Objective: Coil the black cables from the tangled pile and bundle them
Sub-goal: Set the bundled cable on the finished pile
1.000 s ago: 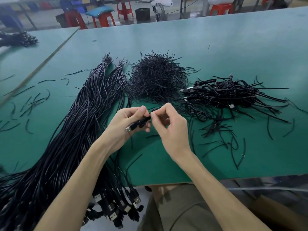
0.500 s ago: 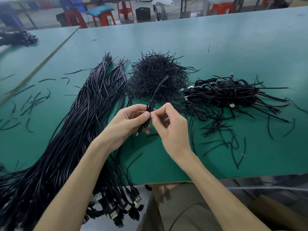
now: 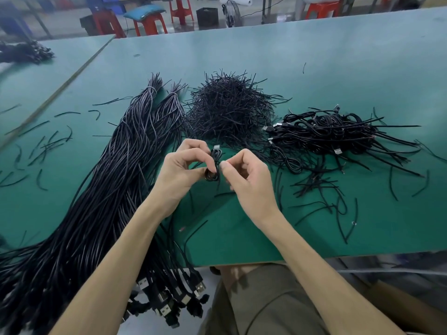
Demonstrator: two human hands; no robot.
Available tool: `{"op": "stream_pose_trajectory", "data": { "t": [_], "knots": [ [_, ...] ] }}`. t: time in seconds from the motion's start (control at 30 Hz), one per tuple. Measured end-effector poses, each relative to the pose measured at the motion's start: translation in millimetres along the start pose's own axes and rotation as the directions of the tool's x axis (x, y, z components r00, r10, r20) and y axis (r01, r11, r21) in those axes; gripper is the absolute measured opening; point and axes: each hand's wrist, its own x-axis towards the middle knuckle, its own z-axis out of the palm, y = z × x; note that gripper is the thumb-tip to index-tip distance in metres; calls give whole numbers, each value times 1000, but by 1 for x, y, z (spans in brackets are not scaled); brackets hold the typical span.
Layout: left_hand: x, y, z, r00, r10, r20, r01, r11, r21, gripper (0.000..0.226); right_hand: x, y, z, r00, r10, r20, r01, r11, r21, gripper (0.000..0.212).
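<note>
Nearest, the silver-tipped USB plugs point(image 3: 169, 303) of a long sheaf of loose black cables point(image 3: 108, 189) hang over the near edge of the green tabletop point(image 3: 314, 226). The sheaf runs up the left side to two tied tips further back.

Just right of it, above the tabletop, the left hand point(image 3: 179, 170) has its fingers curled round a small coiled black cable point(image 3: 214, 165). It grips the lower loop, and the coil stands roughly upright with a pale plug at its top. The right hand point(image 3: 249, 177) meets it from the right, thumb and forefinger pinching the coil's middle.

Short black tie pieces point(image 3: 314, 187) lie scattered to the right of the hands. Beyond them sits a heap of coiled black cables point(image 3: 326, 134). Behind the hands is a mound of short black wire ties point(image 3: 229, 112). Far off, red plastic stools point(image 3: 150, 25) stand on the floor.
</note>
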Motion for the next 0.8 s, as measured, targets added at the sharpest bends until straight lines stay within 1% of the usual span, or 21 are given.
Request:
{"op": "stream_pose_trajectory", "data": {
  "t": [0.03,0.07,0.17,0.27,0.3,0.37,0.43,0.57,0.63,0.7,0.77,0.8],
  "knots": [
    [0,0,0,1000,-4,-3,4,1000,-3,48,0,0,0,1000,4,0,-4,1000,4,16],
    [0,1,1,1000,-4,3,4,1000,-29,46,0,1,0,1000,6,0,-6,1000,8,16],
    [0,4,1,999,-39,21,42,987,-156,29,1,2,-1,1000,15,-9,-15,1000,24,15],
    [-1,3,-1,995,-95,37,102,959,-265,31,1,1,-1,1000,17,-15,-16,999,33,16],
    [-1,2,-1,993,-116,28,119,950,-288,29,1,0,-1,1000,16,-13,-16,999,30,16],
    [1,2,0,982,-189,-2,179,932,-314,15,1,0,0,1000,11,-3,-11,1000,19,16],
    [1,3,2,969,-248,-16,230,919,-320,20,0,0,0,1000,0,7,0,1000,8,15],
    [1,-1,0,961,-277,-11,262,921,-288,26,0,-1,0,999,-22,24,22,1000,-2,16],
    [2,-1,1,945,-325,46,322,892,-318,28,0,0,-1,999,-25,24,25,1000,-10,16],
    [2,0,1,916,-372,149,400,859,-319,32,0,0,-1,999,-38,22,39,999,-5,15],
    [1,1,0,882,-406,238,461,846,-266,37,0,0,-1,998,-55,28,55,998,13,14],
    [0,1,0,871,-408,273,471,851,-232,36,-1,0,-1,998,-62,34,61,998,25,14]
  ]
}}
